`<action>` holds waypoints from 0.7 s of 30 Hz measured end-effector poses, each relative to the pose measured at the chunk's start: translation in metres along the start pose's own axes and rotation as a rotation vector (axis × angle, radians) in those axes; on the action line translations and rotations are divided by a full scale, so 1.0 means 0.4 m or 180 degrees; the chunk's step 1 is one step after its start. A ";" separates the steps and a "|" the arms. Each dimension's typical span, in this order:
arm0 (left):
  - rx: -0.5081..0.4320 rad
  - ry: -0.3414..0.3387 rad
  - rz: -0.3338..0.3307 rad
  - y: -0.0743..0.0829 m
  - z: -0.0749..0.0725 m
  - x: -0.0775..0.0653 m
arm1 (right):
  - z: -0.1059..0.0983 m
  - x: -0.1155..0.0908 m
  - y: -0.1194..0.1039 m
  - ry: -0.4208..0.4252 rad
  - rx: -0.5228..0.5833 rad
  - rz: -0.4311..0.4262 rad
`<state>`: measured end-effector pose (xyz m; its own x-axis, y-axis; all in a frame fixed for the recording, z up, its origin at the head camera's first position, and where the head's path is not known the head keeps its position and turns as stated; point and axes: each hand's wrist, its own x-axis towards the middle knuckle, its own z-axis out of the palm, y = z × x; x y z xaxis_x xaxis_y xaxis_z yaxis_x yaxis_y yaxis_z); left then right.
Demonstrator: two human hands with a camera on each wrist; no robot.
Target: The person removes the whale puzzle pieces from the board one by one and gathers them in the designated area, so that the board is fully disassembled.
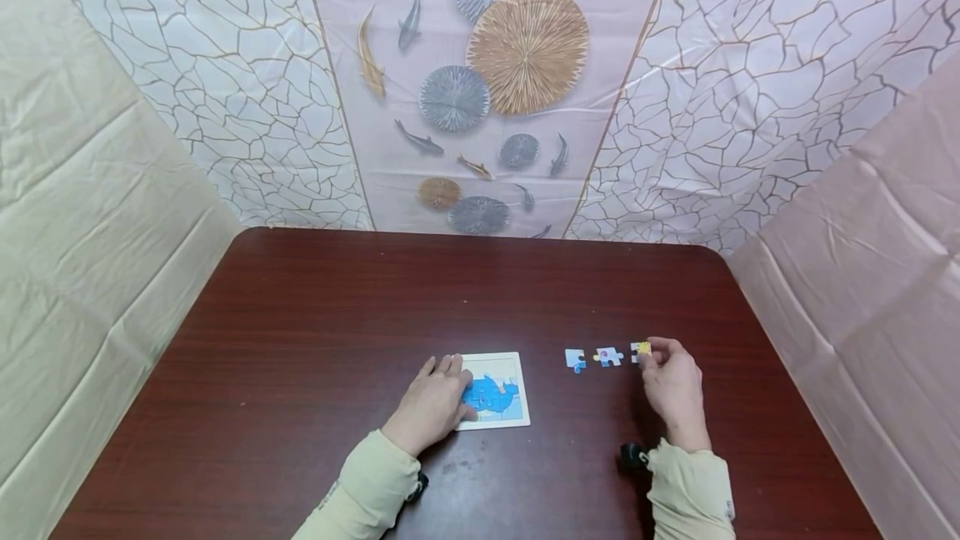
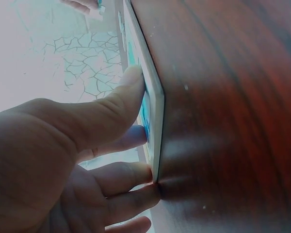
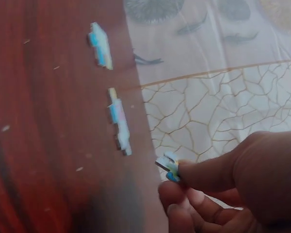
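My left hand rests on the left side of a small white-framed jigsaw puzzle, covering that edge. A blue whale picture shows inside the frame. In the left wrist view the thumb lies over the puzzle's face and the fingers, loosely extended, touch its pale edge. On the right, my right hand pinches a yellow and white puzzle piece between thumb and fingers. The right wrist view has this piece raised off the table, partly hidden by the fingertips.
Two loose puzzle pieces lie in a row between the hands: a white and blue one and a white one with a pink mark. The dark reddish wooden table ends at patterned cloth behind and plain cloth at both sides.
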<state>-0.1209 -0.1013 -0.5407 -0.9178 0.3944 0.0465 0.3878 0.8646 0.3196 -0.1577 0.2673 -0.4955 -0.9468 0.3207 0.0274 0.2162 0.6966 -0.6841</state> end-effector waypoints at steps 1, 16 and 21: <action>0.0020 -0.0014 -0.0003 0.000 0.000 0.001 | 0.013 0.014 0.026 0.0051 -0.0013 0.0011; 0.0173 -0.0015 0.0011 -0.005 0.010 0.001 | 0.095 0.108 0.201 0.0159 -0.0097 -0.0094; 0.0028 -0.0048 -0.0022 0.007 -0.011 -0.003 | 0.092 0.112 0.197 0.0056 -0.0244 0.0005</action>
<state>-0.1192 -0.1007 -0.5359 -0.9190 0.3931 0.0300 0.3823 0.8700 0.3114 -0.1918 0.3130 -0.5751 -0.9423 0.3324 0.0396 0.2358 0.7430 -0.6264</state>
